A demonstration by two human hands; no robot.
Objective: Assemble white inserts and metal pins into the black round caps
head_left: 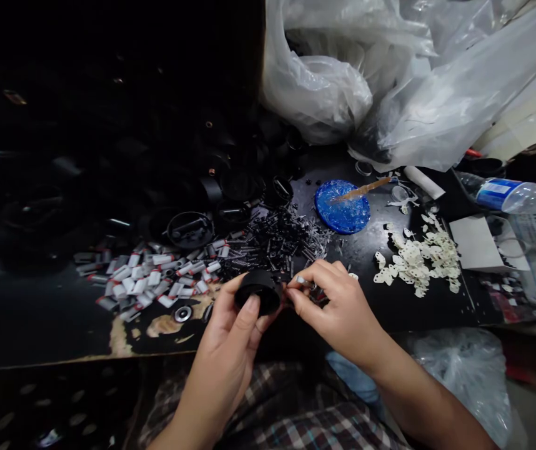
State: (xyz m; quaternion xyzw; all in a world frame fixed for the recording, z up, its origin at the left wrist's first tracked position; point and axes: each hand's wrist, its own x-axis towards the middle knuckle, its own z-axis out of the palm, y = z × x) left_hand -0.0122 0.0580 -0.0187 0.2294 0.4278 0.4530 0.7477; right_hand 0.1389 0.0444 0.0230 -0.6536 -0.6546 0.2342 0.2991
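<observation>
While grey-white cylinders [142, 281] lie left of the black round housing [259, 279], the left hand [228, 337] clamps it, its open mouth and axis towards the wearer; just right of it, the right hand [336, 300] pinches, on what I cannot tell.

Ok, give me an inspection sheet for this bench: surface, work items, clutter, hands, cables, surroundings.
Surface: black tabletop, worn through near the front edge.
Work items: black round part; piled white-and-red cylinders, small springs, cream flat pieces.
Clutter: brown stick lying across a blue dish; plastic bottle at right.
Hands: left hand holds the round part; right hand has fingertips at its side, their grip unclear.
Cables: nothing seen.
Surroundings: translucent plastic bags behind.
</observation>
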